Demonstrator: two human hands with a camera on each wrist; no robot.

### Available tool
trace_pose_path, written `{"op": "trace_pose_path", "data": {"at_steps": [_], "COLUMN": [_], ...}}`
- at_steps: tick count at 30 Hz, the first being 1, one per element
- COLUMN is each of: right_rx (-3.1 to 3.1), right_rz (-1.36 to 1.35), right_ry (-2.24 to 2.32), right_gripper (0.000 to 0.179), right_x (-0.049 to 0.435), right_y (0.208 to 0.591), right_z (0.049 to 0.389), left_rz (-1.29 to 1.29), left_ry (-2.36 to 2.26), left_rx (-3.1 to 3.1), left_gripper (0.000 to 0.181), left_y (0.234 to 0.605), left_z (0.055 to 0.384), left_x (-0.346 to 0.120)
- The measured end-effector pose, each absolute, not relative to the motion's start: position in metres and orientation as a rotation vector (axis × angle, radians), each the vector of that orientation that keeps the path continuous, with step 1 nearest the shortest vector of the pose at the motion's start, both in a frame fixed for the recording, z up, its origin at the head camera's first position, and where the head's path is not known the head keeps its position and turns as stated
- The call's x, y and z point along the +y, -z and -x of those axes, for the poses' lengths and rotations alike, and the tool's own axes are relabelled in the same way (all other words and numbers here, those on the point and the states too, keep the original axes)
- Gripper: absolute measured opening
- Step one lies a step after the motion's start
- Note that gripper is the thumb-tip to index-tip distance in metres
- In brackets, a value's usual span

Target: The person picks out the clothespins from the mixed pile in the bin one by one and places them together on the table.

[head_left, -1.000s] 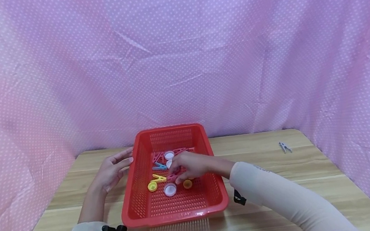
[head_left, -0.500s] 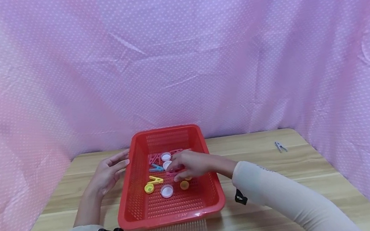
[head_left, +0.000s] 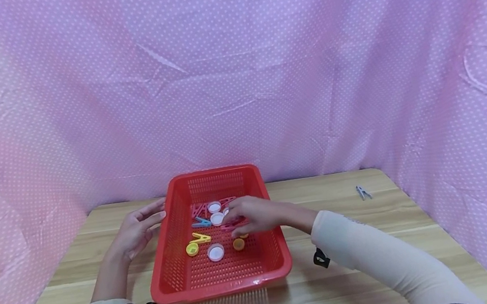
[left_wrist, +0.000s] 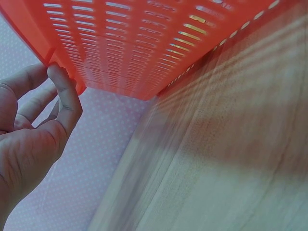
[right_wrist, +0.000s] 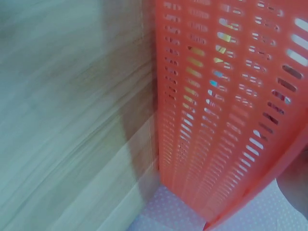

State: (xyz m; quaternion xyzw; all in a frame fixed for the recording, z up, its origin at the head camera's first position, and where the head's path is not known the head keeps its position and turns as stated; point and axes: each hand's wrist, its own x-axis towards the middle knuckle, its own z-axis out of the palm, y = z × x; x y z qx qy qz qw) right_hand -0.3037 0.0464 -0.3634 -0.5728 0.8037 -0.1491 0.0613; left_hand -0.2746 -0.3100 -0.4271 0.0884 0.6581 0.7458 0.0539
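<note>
The pink clip (head_left: 227, 227) lies about nine-to-three, near eight o'clock of the closer right hand (head_left: 252, 214), maybe held, I can't tell; the left hand (head_left: 139, 230) loosely touches the basket (head_left: 224, 289).

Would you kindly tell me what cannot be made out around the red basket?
Head view: whether the right hand pinches the pink clip it partly covers.
Right wrist view: what lies inside the basket, mostly hidden by its wall.
Left wrist view: part of the left hand, cut off by the left edge.
Head view: the gray clip, its details too small.
</note>
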Motion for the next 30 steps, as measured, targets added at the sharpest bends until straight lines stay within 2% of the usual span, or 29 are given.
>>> {"op": "trace_pose_path", "data": {"at_steps": [15, 24, 30], "right_rx": [2.576, 2.662, 2.758], "right_rz": [1.65, 1.78, 1.691], "right_ry": [0.535, 0.709, 0.843], "right_gripper": [0.037, 0.03, 0.031], "right_x": [0.085, 0.117, 0.146], "right_y": [0.354, 0.356, 0.359], "right_z": [0.314, 0.322, 0.329], "left_rz": [-0.279, -0.3, -0.283], "left_ry": [-2.268, -2.262, -2.258], "left_rx": [1.997, 1.99, 2.0], "left_gripper": [0.055, 0.056, 0.056], "left_y": [0.427, 0.428, 0.429], "left_z": [0.275, 0.275, 0.275], "left_x": [-0.311, -0.311, -0.312]}}
